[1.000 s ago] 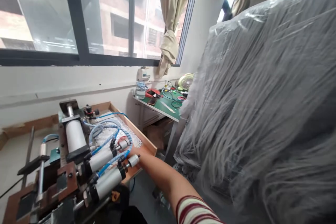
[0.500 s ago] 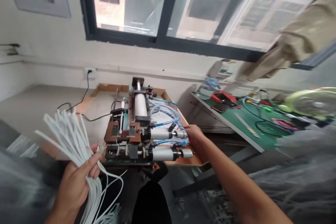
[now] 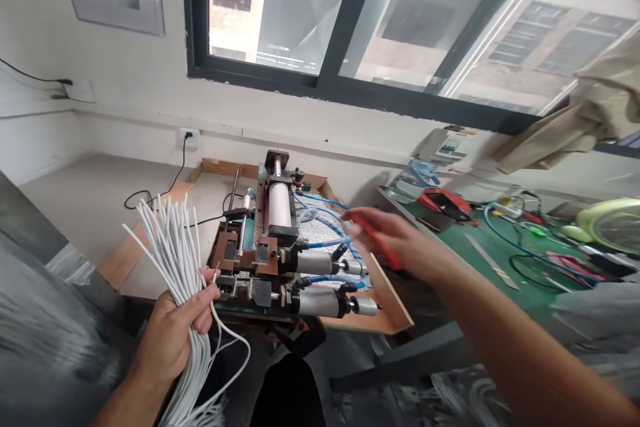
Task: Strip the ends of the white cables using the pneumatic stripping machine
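My left hand (image 3: 177,327) is closed around a thick bundle of white cables (image 3: 175,253). Their cut ends fan out above the fist, and the long lengths hang below it. One cable end sticks out between thumb and fingers. Beside that hand stands a pneumatic machine (image 3: 280,207) with silver cylinders, brown plates and blue air hoses. My right hand (image 3: 400,240), smeared by motion, is raised over the right edge of the machine's tray. In it is a red-handled tool (image 3: 373,237), too blurred for its kind to show.
A low wooden border (image 3: 395,300) surrounds the machine. To the right, a green-topped bench (image 3: 480,240) carries a red pouch (image 3: 445,203), a plastic water bottle (image 3: 415,180), loose cords and a light-green fan (image 3: 610,227). A black power cord (image 3: 175,177) runs to the wall socket.
My right hand has lifted from the tray's right side, and the red-handled tool now shows in it. My left hand keeps its grip on the cables. The whole view has shifted slightly.
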A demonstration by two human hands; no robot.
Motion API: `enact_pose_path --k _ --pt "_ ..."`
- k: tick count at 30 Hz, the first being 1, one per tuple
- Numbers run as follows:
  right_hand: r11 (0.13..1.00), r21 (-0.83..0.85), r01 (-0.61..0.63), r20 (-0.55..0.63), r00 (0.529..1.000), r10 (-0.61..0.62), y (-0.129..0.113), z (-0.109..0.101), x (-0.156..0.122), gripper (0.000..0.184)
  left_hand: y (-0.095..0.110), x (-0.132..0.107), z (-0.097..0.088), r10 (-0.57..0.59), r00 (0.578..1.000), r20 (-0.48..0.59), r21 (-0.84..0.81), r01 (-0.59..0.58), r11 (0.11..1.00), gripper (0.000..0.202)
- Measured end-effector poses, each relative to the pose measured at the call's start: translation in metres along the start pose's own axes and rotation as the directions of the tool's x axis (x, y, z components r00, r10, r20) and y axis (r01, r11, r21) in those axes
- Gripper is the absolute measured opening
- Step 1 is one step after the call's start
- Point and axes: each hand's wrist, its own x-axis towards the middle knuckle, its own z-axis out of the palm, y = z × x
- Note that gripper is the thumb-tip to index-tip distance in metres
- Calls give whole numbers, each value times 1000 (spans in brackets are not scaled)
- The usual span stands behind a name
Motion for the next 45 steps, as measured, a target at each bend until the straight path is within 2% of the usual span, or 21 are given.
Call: enact_pose_path --k 1,2,5,7,11,19,23,26,31,36,39,45 --pt "999 -31 38 226 974 -30 -17 16 -3 35 2 0 3 1 1000 9 9 -1 1000 24" --pt "992 -95 86 369 929 -45 -31 32 -6 37 4 1 6 1 1000 17 16 -1 1000 24" --pt "936 -231 265 566 819 -92 -55 67 -8 42 8 1 13 -11 999 37 41 9 999 22" --pt "907 -269 322 608 788 -100 -60 78 -5 46 10 1 16 -13 999 43 63 10 998 22" --pt "903 -269 335 627 773 -100 -62 84 4 48 12 2 21 -4 999 53 81 0 997 20" --pt "921 -186 342 534 822 -197 -48 93 21 33 14 15 33 7 998 60 78 -11 997 20" --pt "938 -158 309 480 854 -201 -38 92 27 38 12 21 34 7 996 94 82 -15 997 21" --pt "925 -201 323 447 870 -207 -36 85 24 41 8 23 33 1 994 113 83 -10 996 23" --pt "883 -297 362 476 858 -192 -40 77 11 44 4 20 32 26 991 132 137 -44 990 22" --pt "864 -336 374 484 856 -183 -45 80 8 43 4 16 33 18 988 154 154 -42 987 16" --pt "864 -326 383 473 858 -201 -42 84 11 44 5 16 33 26 983 181 158 -55 986 13" --pt "899 -237 370 502 838 -212 -33 91 15 49 3 18 31 19 987 162 133 -41 990 14"
